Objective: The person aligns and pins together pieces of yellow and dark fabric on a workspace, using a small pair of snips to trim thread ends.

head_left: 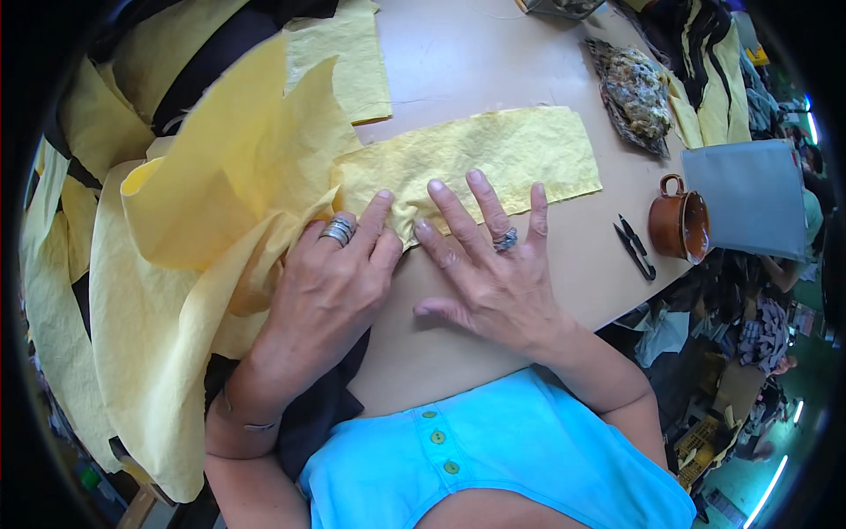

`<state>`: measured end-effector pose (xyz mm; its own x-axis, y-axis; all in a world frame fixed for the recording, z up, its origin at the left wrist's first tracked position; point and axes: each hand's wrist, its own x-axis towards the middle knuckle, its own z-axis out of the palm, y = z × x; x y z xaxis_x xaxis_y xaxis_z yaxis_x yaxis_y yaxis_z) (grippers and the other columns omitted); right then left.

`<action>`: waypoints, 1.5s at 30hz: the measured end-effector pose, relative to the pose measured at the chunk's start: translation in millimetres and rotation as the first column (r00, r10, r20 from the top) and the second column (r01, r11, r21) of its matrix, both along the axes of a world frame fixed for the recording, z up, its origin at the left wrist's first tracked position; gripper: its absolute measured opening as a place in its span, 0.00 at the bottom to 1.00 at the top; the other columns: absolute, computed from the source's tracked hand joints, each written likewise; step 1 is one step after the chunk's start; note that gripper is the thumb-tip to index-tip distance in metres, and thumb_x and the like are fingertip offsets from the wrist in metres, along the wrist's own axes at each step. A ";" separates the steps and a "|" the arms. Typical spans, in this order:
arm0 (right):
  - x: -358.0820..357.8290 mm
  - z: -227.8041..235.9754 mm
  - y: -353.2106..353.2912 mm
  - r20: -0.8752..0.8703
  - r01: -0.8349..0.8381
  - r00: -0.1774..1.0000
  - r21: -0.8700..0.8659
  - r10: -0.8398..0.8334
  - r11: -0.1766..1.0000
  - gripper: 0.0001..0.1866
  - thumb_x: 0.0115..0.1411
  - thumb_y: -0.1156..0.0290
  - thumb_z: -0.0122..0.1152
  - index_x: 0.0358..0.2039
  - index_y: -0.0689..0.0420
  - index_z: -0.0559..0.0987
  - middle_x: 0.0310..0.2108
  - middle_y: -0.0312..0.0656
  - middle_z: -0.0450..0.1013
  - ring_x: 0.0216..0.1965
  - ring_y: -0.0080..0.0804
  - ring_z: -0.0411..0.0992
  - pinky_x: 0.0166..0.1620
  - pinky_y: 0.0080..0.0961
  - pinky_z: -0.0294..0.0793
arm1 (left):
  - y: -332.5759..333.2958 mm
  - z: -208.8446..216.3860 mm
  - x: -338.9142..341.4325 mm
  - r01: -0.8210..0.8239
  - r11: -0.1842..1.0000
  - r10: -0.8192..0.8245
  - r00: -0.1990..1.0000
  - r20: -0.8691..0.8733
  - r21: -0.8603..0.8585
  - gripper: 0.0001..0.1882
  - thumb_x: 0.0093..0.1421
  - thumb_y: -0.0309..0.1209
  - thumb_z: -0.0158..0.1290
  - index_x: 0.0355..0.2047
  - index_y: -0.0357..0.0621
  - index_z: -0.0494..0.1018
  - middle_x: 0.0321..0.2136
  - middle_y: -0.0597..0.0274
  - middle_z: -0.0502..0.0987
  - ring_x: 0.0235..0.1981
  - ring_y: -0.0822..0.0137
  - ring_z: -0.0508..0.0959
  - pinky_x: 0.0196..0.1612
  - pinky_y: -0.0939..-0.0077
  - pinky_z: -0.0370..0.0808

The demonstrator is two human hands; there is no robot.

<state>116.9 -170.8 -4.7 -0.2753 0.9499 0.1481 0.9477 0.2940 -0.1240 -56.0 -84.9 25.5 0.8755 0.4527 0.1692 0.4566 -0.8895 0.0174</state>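
On a pale tabletop (414, 361), the left side is being covered by a billowing yellow cloth (220, 176), by whose folds the left end of a flat yellow strip (520, 159) is being obscured. The strip is being supported on the tabletop, its long axis being directed rightward and slightly away from the wearer. Its near edge is being partly hidden by the right hand (498, 278), whose splayed fingers are clasping nothing. Puckered fabric is being touched by the left hand (330, 278); whether it is being pinched cannot be told. Farther right, a grey panel (745, 198), a mottled bundle (630, 93), a brown mug (671, 220) with indistinct contents, and black snips (634, 249) are being displayed.
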 end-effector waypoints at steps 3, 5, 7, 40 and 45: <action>-2.2 1.8 0.7 0.025 -0.029 0.999 -0.013 0.029 1.000 0.38 0.47 0.38 0.51 0.51 0.52 0.72 0.63 0.37 0.51 0.66 0.44 0.44 0.59 0.68 0.26 | 0.5 -1.1 0.2 0.000 1.000 0.000 1.000 0.004 -0.019 0.08 0.48 0.25 0.49 0.31 0.37 0.70 0.45 0.47 0.72 0.34 0.60 0.75 0.38 0.69 0.70; -0.3 1.6 0.6 0.027 -0.053 0.998 0.000 0.053 0.999 0.35 0.46 0.39 0.52 0.48 0.51 0.74 0.63 0.36 0.52 0.65 0.45 0.44 0.59 0.68 0.25 | 1.0 -0.4 0.8 0.005 1.000 -0.005 1.000 -0.006 -0.027 0.08 0.49 0.25 0.49 0.31 0.37 0.69 0.46 0.46 0.72 0.35 0.59 0.75 0.38 0.69 0.71; 3.4 1.5 2.6 0.050 -0.086 0.995 0.013 0.085 0.996 0.34 0.47 0.38 0.51 0.47 0.50 0.75 0.63 0.37 0.52 0.65 0.45 0.43 0.59 0.67 0.26 | 1.6 0.1 1.3 0.013 0.999 -0.014 1.000 -0.018 -0.038 0.08 0.49 0.25 0.49 0.32 0.37 0.69 0.46 0.46 0.72 0.35 0.59 0.75 0.38 0.69 0.71; -197.6 72.6 173.3 0.071 -0.647 0.748 -0.144 0.660 0.748 0.38 0.53 0.78 0.42 0.65 0.42 0.48 0.36 0.49 0.74 0.47 0.45 0.69 0.63 0.54 0.39 | -10.5 -17.3 0.4 -0.204 0.968 0.163 0.954 0.252 0.147 0.13 0.50 0.28 0.47 0.36 0.38 0.72 0.42 0.48 0.74 0.38 0.64 0.75 0.48 0.67 0.69; -131.2 119.2 191.8 -0.029 -0.430 0.902 0.027 0.431 0.902 0.31 0.58 0.75 0.36 0.63 0.49 0.50 0.27 0.46 0.74 0.35 0.46 0.73 0.60 0.53 0.46 | -21.6 -22.7 17.6 0.001 0.968 -0.065 0.967 0.246 0.251 0.13 0.50 0.29 0.47 0.37 0.39 0.72 0.41 0.48 0.74 0.40 0.66 0.76 0.50 0.67 0.69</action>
<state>-14.3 21.0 114.5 -0.6511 0.7369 0.1818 0.7238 0.6749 -0.1436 -38.4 -106.6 2.7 0.8040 0.3402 0.4878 0.4360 -0.8950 -0.0944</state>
